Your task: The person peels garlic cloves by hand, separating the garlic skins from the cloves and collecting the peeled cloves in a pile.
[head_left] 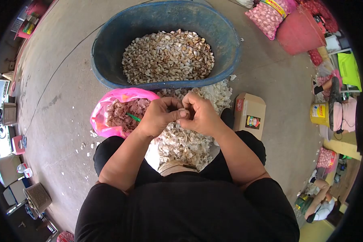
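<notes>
In the middle of the head view my left hand (159,117) and my right hand (201,115) meet, fingers and thumbs pinched together on a small piece of garlic. The fingers hide most of it, so I cannot tell whether it is a bulb or a clove. Below both hands lies a heap of pale garlic skins (185,147) between my knees. Beside my left hand sits a pink plastic bag (99,109) filled with reddish-brown papery pieces (123,111), with a green strip (133,117) across them. Just ahead stands a blue tub (165,85) holding many garlic cloves (169,56).
A cardboard box (252,113) stands right of my right knee. At the upper right are a red tub (300,34) and a pink net bag of garlic (266,18). Another person (320,199) sits at the far right. Baskets (38,195) line the left side.
</notes>
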Tool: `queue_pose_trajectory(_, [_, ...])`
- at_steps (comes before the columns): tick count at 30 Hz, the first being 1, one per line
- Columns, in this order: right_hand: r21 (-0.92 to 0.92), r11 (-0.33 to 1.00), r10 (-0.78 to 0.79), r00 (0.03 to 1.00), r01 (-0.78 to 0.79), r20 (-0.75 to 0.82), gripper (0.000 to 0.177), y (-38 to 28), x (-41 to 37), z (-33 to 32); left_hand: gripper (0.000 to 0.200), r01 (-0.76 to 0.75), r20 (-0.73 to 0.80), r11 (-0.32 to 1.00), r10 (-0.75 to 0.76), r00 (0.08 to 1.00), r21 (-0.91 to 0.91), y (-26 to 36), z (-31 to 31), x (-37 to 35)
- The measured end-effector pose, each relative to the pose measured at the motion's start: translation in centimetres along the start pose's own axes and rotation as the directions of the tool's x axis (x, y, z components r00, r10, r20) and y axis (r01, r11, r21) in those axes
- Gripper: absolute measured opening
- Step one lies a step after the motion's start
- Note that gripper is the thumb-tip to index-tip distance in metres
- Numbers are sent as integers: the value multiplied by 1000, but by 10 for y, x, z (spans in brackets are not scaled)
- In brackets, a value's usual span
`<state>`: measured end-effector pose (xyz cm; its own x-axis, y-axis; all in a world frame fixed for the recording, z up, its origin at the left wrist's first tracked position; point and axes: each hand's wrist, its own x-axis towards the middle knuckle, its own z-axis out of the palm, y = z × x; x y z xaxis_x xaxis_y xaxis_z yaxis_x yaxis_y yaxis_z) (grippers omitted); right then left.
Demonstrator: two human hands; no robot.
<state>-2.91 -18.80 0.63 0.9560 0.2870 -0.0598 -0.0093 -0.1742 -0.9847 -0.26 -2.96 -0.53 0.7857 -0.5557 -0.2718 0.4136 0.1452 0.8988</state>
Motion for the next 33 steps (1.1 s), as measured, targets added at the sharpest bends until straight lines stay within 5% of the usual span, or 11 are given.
queue_pose_trajectory(6, [187,976,95,992,-109,78,17,5,-6,6,14,31,-80,990,-20,997,135,15,2,-10])
queue_pose_trajectory(9, [549,690,405,880,-471,246,11,0,-3,0,12,60,-214,871,53,975,488,15,3,-17])
queue_pose_trajectory(13, [754,230,634,683,-615,363,19,34,-8,26,16,-230,-42,614,396,917,755,7,0,-21])
queue_pose_trajectory(17, [818,5,523,698,-575,488,27,47,-7,33,26,-273,5,548,440,898,790,-3,-1,-30])
queue_pose_trajectory(21, [798,191,747,612,-572,260,35,43,51,5,28,-123,-144,701,309,940,703,25,-19,-38])
queue_pose_trajectory(23, [876,319,525,837,-361,154,39,47,111,-49,28,-83,-168,751,253,953,656,26,-40,-43])
queue_pose_trajectory(25, [695,680,479,860,-236,-176,41,75,168,-93,27,-5,-241,841,160,957,541,28,-53,-47])
queue_pose_trajectory(26, [529,814,502,748,-240,-433,38,89,194,-101,27,45,-228,827,102,968,561,37,-58,-49])
queue_pose_trajectory(28, [78,951,297,811,-300,-504,25,156,234,-126,28,112,-261,863,24,965,493,36,-72,-50])
queue_pose_trajectory(31, [-780,558,104,957,-283,-272,15,223,266,-127,30,235,-387,918,-101,917,318,40,-88,-47])
queue_pose_trajectory(33, [-895,358,186,960,-266,-211,14,259,276,-111,30,266,-448,930,-131,885,255,43,-98,-44])
